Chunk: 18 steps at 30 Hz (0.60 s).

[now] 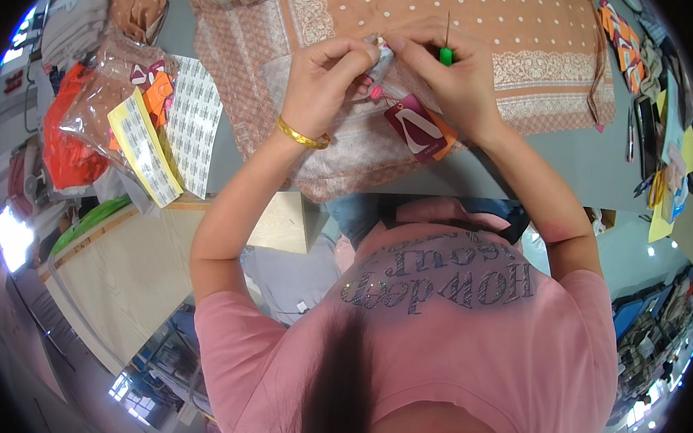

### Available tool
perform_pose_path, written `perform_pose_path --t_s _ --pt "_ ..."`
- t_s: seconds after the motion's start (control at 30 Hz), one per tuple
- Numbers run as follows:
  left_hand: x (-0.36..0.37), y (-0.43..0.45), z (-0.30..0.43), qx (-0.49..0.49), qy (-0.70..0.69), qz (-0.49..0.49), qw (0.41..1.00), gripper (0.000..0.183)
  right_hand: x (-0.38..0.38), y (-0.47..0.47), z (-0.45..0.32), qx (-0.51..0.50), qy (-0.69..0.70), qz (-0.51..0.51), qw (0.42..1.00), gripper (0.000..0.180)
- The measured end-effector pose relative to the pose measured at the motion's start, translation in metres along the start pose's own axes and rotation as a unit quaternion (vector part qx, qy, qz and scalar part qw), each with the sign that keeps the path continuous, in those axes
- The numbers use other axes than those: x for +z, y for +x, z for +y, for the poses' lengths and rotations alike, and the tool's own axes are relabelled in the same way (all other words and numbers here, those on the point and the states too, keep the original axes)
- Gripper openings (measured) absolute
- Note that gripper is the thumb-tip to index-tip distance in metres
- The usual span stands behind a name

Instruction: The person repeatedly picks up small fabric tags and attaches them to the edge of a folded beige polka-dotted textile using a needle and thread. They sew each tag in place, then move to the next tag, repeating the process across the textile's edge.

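Observation:
A patterned scarf [417,10], tan with white dots and lace-like borders, lies folded before me. My left hand [329,77], with a gold bracelet [303,134] at the wrist, pinches a small piece of the cloth. Close beside it, my right hand [460,72] has thumb and index finger at the same spot; the exact pinch point is partly hidden. A green-handled awl [445,55] is held in the right hand, its thin metal shaft pointing away from me. Below the fingers hang a pink string seal [376,92], a maroon hang tag [413,128] and an orange tag [450,137].
Left on the grey table [563,164] are a clear plastic bag [93,110], a yellow-backed sticker strip [143,148] and a white label sheet [193,121]. At right lie orange tags [622,51], a phone [647,135] and yellow-handled scissors [656,188].

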<state>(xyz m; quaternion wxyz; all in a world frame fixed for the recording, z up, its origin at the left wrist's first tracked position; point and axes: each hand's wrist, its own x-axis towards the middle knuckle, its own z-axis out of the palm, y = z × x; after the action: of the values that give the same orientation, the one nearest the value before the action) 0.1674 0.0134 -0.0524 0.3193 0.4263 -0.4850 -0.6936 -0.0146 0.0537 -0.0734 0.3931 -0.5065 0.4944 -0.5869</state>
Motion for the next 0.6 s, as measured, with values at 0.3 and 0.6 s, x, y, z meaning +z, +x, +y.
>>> perform_pose_path --t_s 0.3,0.6 --pt "-0.012 0.007 -0.022 0.223 0.38 -0.036 0.897 0.006 -0.014 0.03 -0.005 0.345 0.419 -0.063 0.838 0.019" --pt "-0.013 0.003 -0.017 0.069 0.074 -0.049 0.994 0.012 -0.02 0.011 -0.011 0.175 0.02 -0.169 0.97 0.024"
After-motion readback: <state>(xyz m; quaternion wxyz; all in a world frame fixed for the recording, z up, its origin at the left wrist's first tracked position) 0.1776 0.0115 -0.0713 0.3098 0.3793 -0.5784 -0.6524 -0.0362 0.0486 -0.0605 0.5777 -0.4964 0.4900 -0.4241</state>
